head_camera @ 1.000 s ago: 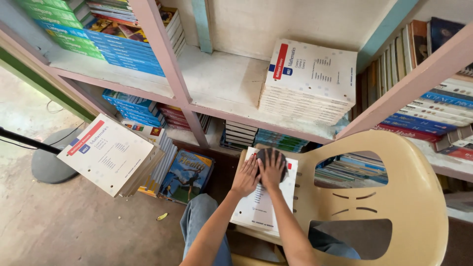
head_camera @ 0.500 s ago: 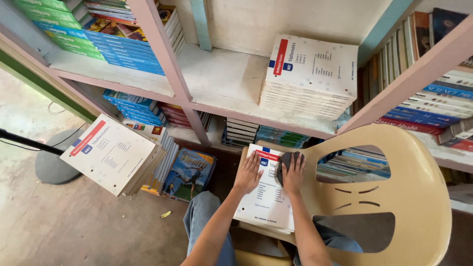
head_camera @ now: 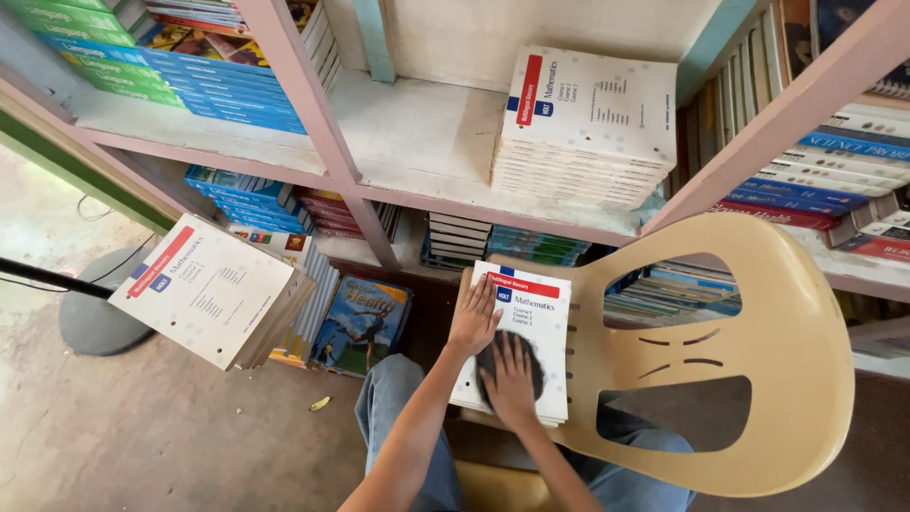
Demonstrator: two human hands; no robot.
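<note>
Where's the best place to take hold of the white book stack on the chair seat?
Grip the white book stack by its two long side edges, coming from above. It lies flat on the beige plastic chair seat, its left edge overhanging beside the left hand; the right hand covers the near end.

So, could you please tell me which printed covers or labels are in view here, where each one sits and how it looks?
White booklet on the beige chair, red band and blue square on top; left hand and right hand press it.
Matching white stack on the middle shelf.
Matching stack at left, tilted.
Blue illustrated book below.
</note>
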